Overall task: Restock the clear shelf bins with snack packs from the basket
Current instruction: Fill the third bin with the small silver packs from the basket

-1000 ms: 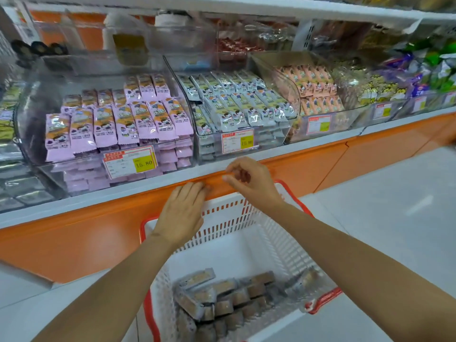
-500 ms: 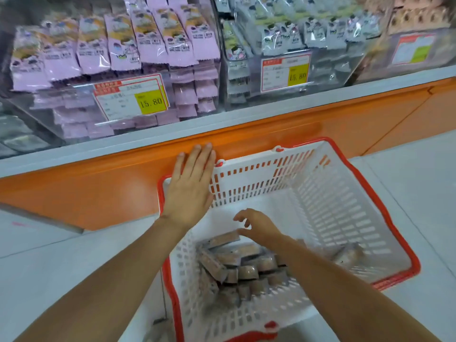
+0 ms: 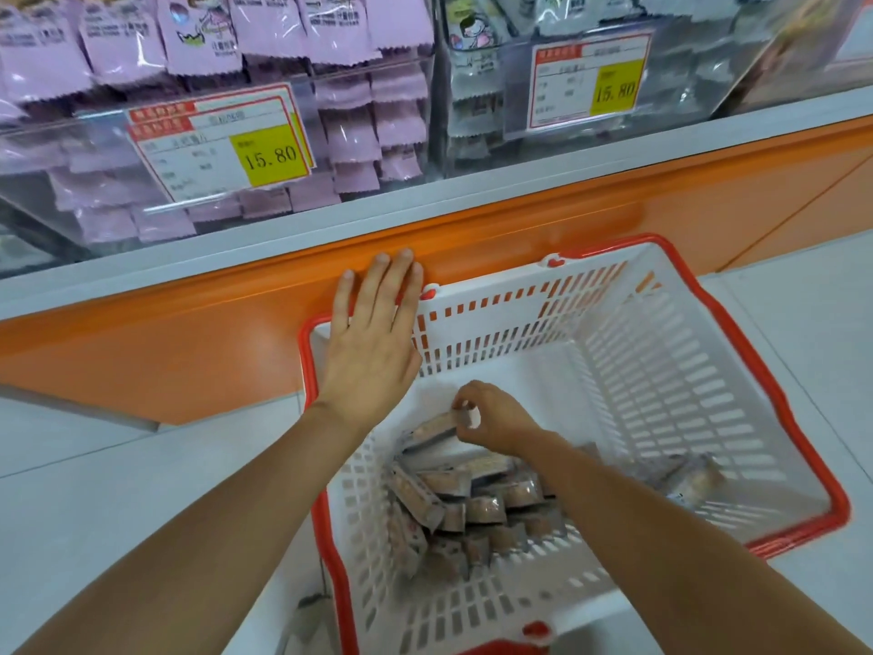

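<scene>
Place: shop.
Tags: yellow-and-white paper price labels (image 3: 222, 156) showing 15.80.
Stock: clear plastic shelf bins (image 3: 330, 78) holding pink snack packs (image 3: 118, 44).

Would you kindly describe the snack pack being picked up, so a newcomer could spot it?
Find the white, red-rimmed basket below the orange shelf front. Against its left side lies a heap of brownish packs. The top pack is the one whose end the right hand pinches; the others lie untouched.

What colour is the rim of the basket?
Red, around white slatted walls; the basket rim shows best in the head view.
</scene>
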A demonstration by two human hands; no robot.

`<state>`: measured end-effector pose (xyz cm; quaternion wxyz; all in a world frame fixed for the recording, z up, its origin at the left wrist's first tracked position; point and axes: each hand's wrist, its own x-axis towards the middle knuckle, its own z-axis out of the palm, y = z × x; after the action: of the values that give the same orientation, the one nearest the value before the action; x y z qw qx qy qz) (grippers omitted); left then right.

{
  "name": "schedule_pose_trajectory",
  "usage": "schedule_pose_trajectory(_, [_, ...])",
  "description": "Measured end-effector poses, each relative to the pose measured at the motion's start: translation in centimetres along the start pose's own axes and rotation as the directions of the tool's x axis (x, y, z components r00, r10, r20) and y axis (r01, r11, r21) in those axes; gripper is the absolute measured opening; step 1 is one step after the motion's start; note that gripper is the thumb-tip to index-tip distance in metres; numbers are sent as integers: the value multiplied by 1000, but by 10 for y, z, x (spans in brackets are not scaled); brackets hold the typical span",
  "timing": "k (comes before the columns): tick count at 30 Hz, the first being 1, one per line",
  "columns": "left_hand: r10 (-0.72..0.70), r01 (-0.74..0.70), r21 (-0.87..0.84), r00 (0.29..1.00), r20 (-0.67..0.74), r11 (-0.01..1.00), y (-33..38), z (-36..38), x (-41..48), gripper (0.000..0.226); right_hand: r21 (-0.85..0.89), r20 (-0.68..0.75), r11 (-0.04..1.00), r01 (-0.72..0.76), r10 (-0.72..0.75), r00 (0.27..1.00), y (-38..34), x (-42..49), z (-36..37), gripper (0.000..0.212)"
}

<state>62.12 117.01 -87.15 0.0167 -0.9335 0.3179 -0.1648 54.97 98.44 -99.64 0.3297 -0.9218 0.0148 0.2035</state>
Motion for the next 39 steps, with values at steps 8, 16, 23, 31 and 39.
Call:
schedule_pose_trajectory(8, [0, 15, -250, 998, 62, 968, 18, -11, 4, 64, 299, -193, 950, 91, -33, 981, -32, -12, -91, 19])
schedule_pose_trajectory(16, [-6, 363, -783, 909, 418, 504, 50, -49, 33, 30, 486, -361, 832, 265, -85, 929, -74, -61, -165, 21])
schedule_pose_trajectory(23, [-62, 436, -870, 899, 433, 230, 60, -77, 47, 29, 385, -317, 885, 262, -139, 938, -78, -99, -193, 50])
schedule_pose_trajectory(31, [-271, 39, -795, 949, -160, 605, 65, -125, 57, 26, 249, -611, 863, 440, -212, 762, -105, -139, -228, 36])
schedule_pose_trajectory(39, [-200, 73, -295, 882, -427, 953, 23, -145, 66, 54, 143, -797, 841, 522, -215, 564, -158, -127, -280, 29])
